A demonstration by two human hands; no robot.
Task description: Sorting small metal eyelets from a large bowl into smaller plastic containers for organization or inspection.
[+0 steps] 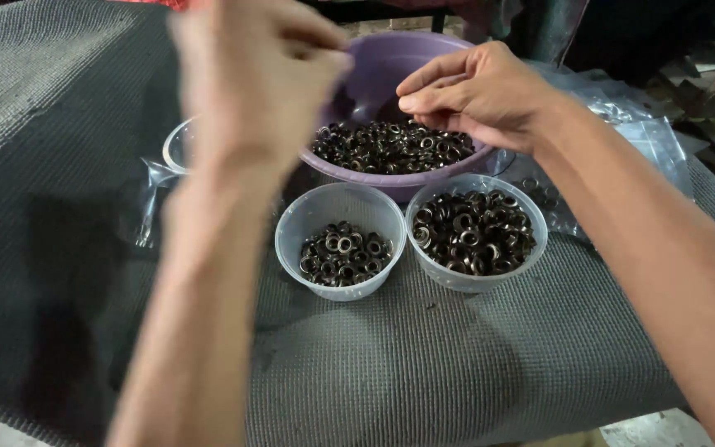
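Observation:
My left hand (254, 79) is raised close to the camera, blurred, over the left rim of a purple bowl (395, 62); its fingers are curled together and I cannot see what they hold. My right hand (477, 91) hovers above the same bowl, fingertips pinched together just over the pile of dark metal eyelet rings (391, 147) inside. In front stand two clear plastic cups: the left cup (304, 215) is partly filled with rings, the right cup (531, 217) is fuller.
Everything rests on a grey textured mat (424, 364). Another clear cup (174, 147) shows behind my left forearm. Clear plastic bags (639, 124) lie at the right, one holding a few rings. The mat's front edge drops off near the bottom.

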